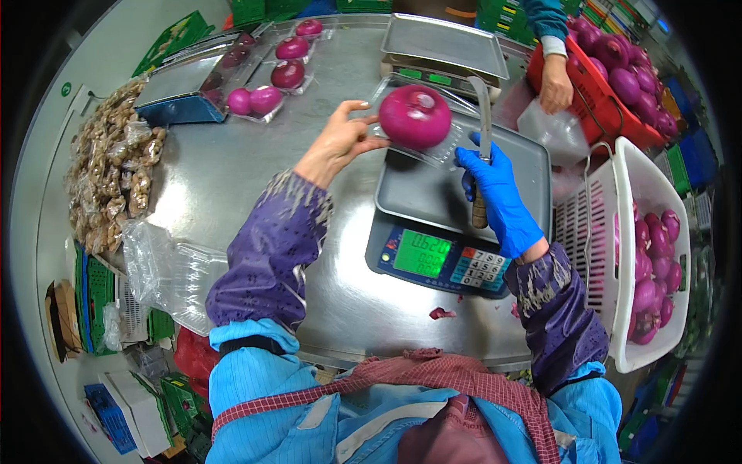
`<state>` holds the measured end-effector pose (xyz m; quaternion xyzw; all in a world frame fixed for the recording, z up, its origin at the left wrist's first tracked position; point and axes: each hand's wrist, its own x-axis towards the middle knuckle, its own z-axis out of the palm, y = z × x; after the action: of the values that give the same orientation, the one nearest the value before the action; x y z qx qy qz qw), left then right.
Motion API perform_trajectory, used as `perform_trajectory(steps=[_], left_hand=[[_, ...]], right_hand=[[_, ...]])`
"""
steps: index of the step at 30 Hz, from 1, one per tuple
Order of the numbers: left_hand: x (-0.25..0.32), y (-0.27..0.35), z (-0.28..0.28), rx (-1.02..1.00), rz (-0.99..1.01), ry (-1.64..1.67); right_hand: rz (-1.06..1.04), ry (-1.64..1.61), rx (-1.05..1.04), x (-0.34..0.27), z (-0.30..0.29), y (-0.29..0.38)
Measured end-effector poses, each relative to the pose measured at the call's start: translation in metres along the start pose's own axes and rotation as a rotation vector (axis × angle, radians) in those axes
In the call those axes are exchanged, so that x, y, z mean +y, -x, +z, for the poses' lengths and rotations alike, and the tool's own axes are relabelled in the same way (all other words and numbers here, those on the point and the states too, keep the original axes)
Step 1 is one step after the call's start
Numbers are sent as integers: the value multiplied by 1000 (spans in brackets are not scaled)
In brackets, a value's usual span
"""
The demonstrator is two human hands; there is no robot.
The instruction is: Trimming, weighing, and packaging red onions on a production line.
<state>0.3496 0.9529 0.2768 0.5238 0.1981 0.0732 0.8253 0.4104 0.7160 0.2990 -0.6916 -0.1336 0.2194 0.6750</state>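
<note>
A single large red onion point(415, 118) rests in a clear plastic tray point(443, 155) at the far edge of the bench scale's grey pan point(423, 197). My bare left hand point(343, 139) grips the tray's left edge between thumb and fingers. Whether the tray touches the pan cannot be told. In its blue glove, my right hand point(499, 194) is closed around a knife point(484, 116) with a wooden handle, its blade pointing away from me. Some gloved fingers are near the tray's right side. The scale's display point(424, 253) is lit green.
Red onions fill a white basket point(623, 174) and a red crate point(571, 87) on the right. Another person's hand point(556, 84) touches stacked clear trays point(553, 130). A second scale point(443, 43) stands behind. Packed onions point(288, 74), bagged produce point(110, 168) and empty trays point(191, 278) lie left.
</note>
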Motion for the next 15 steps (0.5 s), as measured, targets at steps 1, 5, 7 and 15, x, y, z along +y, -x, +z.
perform_trajectory(steps=[1,5,7,15], left_hand=[[5,5,-18,25,43,100],[15,26,-109,303,134,29],[11,35,-152,437,154,-25],[-23,50,-298,797,92,33]], right_hand=[[-18,-14,-93,-9,9,3],[24,-21,-286,-20,22,27],[58,17,-264,-17,12,41],[253,120,-46,15,-56,84]])
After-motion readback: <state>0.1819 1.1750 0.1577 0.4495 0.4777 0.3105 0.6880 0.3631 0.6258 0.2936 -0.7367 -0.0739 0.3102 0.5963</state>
